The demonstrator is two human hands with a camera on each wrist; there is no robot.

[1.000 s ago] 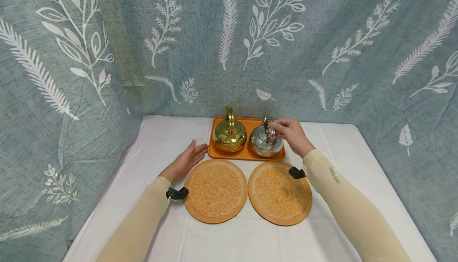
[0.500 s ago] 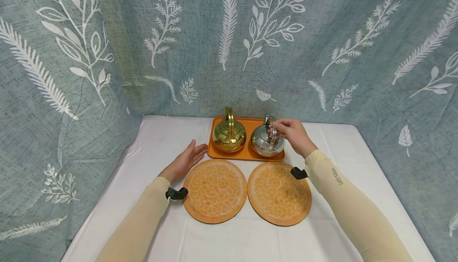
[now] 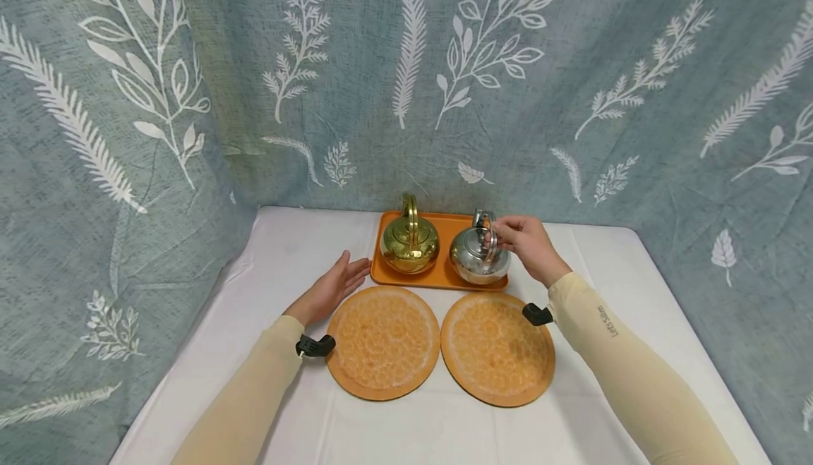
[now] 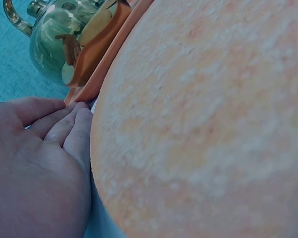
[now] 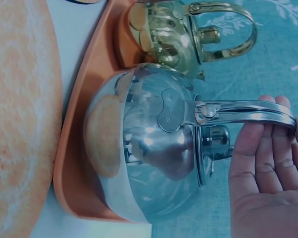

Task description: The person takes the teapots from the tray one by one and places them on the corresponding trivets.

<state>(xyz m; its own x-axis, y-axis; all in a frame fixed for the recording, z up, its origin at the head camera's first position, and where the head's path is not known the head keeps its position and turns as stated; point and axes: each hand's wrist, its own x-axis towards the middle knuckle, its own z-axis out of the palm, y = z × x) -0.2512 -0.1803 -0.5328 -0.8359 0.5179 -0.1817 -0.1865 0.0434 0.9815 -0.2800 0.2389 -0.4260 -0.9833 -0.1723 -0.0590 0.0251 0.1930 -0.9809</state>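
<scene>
My right hand [image 3: 524, 243] grips the arched handle of a silver teapot [image 3: 478, 262], which is at the right end of an orange tray [image 3: 444, 283]. In the right wrist view the fingers curl under the teapot handle [image 5: 248, 114]. A gold teapot [image 3: 409, 246] stands at the tray's left end, its handle upright. My left hand [image 3: 330, 288] lies beside the tray's left edge with fingers straight, fingertips right at the rim. In the left wrist view the left palm [image 4: 35, 173] is turned toward the tray and a round mat.
Two round orange patterned mats, a left mat [image 3: 384, 343] and a right mat [image 3: 498, 350], lie side by side in front of the tray on a white tablecloth [image 3: 444, 437]. A blue-green leaf-print curtain [image 3: 381, 63] rises close behind the tray.
My right hand has shifted slightly right, and the silver teapot has moved with it toward the tray's right edge. The left hand keeps its place by the tray. The head view has tilted slightly.
</scene>
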